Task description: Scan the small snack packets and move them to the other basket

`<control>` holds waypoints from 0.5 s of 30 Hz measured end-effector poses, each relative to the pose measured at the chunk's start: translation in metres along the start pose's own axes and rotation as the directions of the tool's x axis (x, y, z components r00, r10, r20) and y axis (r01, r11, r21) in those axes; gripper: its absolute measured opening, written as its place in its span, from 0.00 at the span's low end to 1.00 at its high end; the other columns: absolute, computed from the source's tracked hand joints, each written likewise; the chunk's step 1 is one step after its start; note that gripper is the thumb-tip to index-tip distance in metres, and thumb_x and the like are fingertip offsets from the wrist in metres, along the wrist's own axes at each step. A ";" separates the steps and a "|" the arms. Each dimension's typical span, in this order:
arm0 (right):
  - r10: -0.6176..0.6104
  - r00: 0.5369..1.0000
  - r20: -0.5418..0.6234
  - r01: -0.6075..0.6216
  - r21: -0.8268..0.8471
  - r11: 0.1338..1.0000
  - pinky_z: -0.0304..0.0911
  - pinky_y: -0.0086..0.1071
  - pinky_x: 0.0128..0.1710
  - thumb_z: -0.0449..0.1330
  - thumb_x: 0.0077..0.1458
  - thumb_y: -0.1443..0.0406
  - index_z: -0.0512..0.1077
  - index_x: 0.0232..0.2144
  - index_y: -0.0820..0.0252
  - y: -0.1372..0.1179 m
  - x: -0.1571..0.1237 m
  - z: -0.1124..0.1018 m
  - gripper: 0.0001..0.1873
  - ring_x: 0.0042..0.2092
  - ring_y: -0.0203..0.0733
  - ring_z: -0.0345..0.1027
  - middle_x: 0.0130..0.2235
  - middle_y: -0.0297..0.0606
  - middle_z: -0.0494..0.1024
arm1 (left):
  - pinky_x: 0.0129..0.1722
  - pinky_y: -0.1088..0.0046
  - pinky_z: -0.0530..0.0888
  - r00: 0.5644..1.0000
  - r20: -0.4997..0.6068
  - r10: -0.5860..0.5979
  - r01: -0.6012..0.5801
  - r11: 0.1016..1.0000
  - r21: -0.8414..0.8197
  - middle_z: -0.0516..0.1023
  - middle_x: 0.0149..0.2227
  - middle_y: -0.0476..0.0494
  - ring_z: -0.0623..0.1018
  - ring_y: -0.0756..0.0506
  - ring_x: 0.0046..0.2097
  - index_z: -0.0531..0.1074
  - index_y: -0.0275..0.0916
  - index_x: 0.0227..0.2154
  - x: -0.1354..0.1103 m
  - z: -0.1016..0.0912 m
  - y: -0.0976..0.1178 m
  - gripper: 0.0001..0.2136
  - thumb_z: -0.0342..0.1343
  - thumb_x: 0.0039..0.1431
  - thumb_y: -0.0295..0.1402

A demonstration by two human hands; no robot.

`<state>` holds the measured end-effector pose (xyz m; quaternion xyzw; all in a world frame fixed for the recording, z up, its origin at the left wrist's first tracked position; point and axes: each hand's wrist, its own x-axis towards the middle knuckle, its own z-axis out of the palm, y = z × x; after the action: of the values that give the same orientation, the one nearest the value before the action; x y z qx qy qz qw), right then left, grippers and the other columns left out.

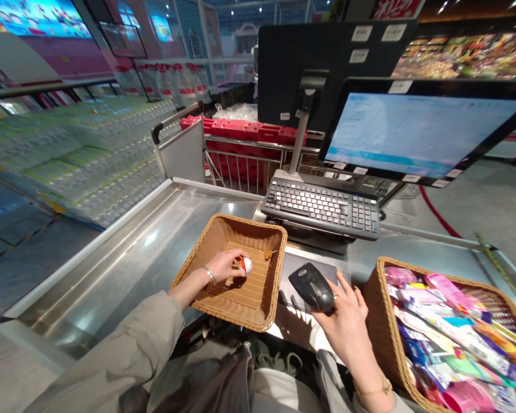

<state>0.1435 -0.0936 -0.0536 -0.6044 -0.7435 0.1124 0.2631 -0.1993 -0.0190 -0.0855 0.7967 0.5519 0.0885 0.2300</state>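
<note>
Inside a brown woven basket, my left hand pinches a small white and orange-red egg-shaped item between thumb and fingers. A small amber lollipop with a thin stick lies in the same basket, right of that hand. To the right of the basket, my right hand grips a black handheld barcode scanner at its near end, some of its fingers raised off it. The underside of the scanner is hidden.
A second woven basket at right is full of packaged goods, many like toothbrushes and toothpaste. Ahead stand a keyboard, a lit monitor and a dark second screen. The metal counter has a raised rim.
</note>
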 end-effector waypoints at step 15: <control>-0.037 0.999 -0.027 0.038 0.003 0.999 0.43 0.63 0.62 0.61 0.48 0.62 0.76 0.33 0.53 -0.008 -0.001 -0.014 0.07 0.66 0.57 0.52 0.55 0.35 0.75 | 0.56 0.62 0.74 0.851 -0.453 0.264 -0.347 0.931 -0.110 0.77 0.53 0.40 0.77 0.45 0.54 0.71 0.41 0.51 -0.001 -0.001 0.047 0.19 0.60 0.56 0.30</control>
<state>0.1444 -0.0984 -0.0384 -0.5914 -0.7509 0.1004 0.2761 -0.1610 -0.0332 -0.0627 0.8096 0.4437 0.3496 0.1592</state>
